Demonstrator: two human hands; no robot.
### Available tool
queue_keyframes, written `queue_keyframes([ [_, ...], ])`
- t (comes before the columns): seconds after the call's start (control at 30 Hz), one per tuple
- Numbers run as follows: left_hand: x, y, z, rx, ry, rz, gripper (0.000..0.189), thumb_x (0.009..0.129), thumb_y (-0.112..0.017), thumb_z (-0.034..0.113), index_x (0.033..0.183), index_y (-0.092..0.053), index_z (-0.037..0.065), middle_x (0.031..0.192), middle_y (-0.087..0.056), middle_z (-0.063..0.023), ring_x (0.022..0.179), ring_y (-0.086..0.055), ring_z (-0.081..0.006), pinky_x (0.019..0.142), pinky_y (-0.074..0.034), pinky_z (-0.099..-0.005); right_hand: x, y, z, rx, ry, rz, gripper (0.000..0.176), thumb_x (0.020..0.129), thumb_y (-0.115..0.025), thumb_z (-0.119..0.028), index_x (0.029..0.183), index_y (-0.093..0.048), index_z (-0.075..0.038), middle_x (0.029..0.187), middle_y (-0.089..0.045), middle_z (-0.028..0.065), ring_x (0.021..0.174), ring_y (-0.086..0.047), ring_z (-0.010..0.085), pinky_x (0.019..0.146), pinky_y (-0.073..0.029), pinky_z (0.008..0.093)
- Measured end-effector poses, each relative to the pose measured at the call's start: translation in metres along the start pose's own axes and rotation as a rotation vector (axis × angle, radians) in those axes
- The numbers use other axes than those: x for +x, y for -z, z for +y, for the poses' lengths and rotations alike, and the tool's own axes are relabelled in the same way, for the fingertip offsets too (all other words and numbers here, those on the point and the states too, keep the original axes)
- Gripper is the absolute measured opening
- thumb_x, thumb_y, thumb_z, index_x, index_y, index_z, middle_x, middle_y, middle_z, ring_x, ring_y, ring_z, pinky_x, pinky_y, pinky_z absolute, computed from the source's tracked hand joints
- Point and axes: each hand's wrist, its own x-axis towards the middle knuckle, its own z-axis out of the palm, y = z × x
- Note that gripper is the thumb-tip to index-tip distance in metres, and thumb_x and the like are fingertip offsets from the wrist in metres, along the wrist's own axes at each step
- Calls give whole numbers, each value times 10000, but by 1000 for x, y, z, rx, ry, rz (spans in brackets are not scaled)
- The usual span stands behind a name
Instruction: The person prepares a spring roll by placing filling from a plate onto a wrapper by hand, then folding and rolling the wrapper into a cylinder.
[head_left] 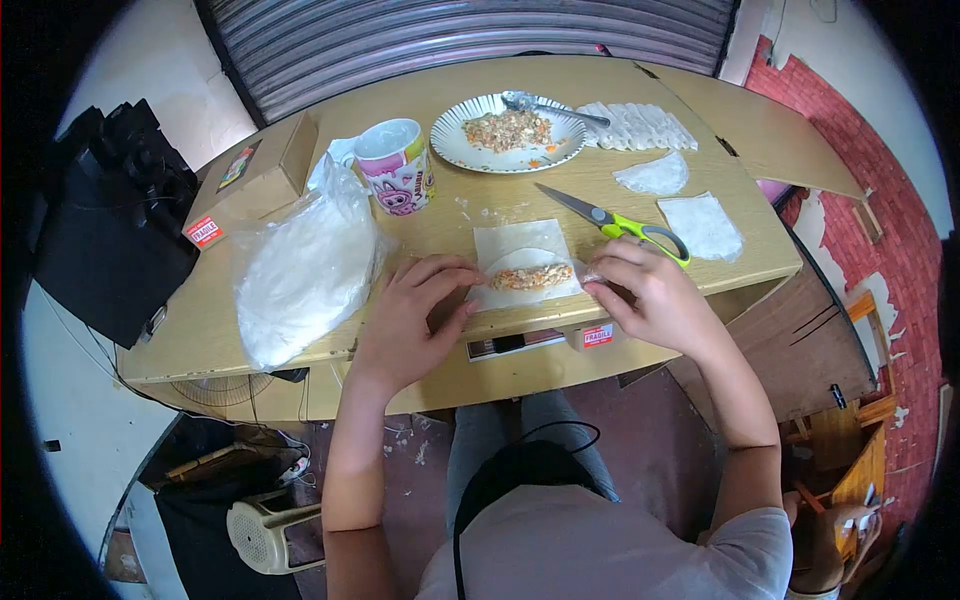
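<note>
A square spring roll wrapper (520,238) lies on the table in front of me, with a strip of minced filling (532,278) across its lower part. The filling is pale with orange bits. My left hand (415,315) is curled at the wrapper's left edge, thumb and fingers closing on it. My right hand (645,290) pinches the wrapper's right edge, near the end of the filling. Scissors (612,220) with green handles lie open just behind my right hand. More wrapper sheets (702,226) lie to the right.
A paper plate (450,145) holds more filling and a spoon (560,108). Finished rolls (640,127) sit in a row beside it, near a folded wrapper (653,174). At left are a mug (398,180), a plastic bag (305,270) of white contents and a cardboard box (255,170). Another person's hand (850,525) shows at lower right.
</note>
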Motion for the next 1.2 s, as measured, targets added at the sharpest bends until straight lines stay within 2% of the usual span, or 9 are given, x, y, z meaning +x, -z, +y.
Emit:
queue_keyframes([
  [0.2,-2,-1,-2,-10,16,-14,284,897,-741,66,1180,-733,73,1227,-694,-121,1165,-648,-334,1025,-514,-433,4,6,0,11,-4,-26,113,886,-750,-99,942,-725,-4,993,-690,135,924,-686,354,837,-561,449],
  [0.23,-3,-2,-2,-43,45,-3,268,913,-732,118,1180,-725,92,1227,-693,-107,1174,-637,-330,1029,-493,-446,4,6,0,10,-4,-25,113,886,-750,-99,942,-725,-4,993,-690,135,924,-686,354,837,-561,449],
  [0.27,-3,-2,-2,-76,75,7,257,930,-722,171,1180,-716,111,1226,-693,-94,1183,-626,-327,1033,-472,-458,5,5,0,15,16,-13,135,889,-751,-106,967,-720,-2,993,-690,138,925,-686,355,836,-561,448],
  [0.43,1,-2,2,-63,73,65,333,924,-730,181,1247,-687,113,1236,-686,-110,1193,-622,-326,1045,-459,-470,14,2,-3,10,-4,31,217,896,-754,-128,1056,-698,7,993,-687,154,934,-686,366,833,-557,448],
  [0.6,15,-5,14,-10,5,57,361,923,-731,208,1270,-681,118,1259,-671,-102,1222,-604,-323,1074,-426,-485,23,-1,2,133,-9,-77,271,903,-750,-136,1110,-683,26,1043,-676,181,934,-682,389,811,-553,457],
  [0.7,17,-7,16,-6,-3,17,343,905,-754,185,1229,-693,90,1239,-672,-114,1204,-621,-339,1047,-469,-450,29,-3,4,180,-64,-168,296,897,-790,-113,1150,-710,19,1117,-686,153,981,-695,324,841,-570,403],
  [0.87,17,-7,13,9,38,-38,289,898,-767,194,1149,-692,70,1226,-669,-103,1197,-625,-337,1040,-468,-454,33,-2,10,208,-69,-260,262,904,-784,-110,1122,-720,22,1128,-688,136,1035,-680,325,877,-558,401],
  [1.1,19,-11,11,-27,51,-34,281,903,-765,182,1145,-688,61,1225,-670,-105,1197,-626,-336,1044,-467,-447,35,0,8,230,-77,-273,258,896,-793,-121,1111,-729,6,1140,-683,142,1067,-670,339,907,-545,413],
  [1.2,17,-13,13,-101,127,7,275,907,-761,187,1146,-689,71,1238,-669,-92,1219,-620,-330,1052,-462,-456,37,-2,9,235,-64,-266,263,893,-796,-123,1115,-731,2,1149,-681,140,1075,-669,339,913,-542,416],
])
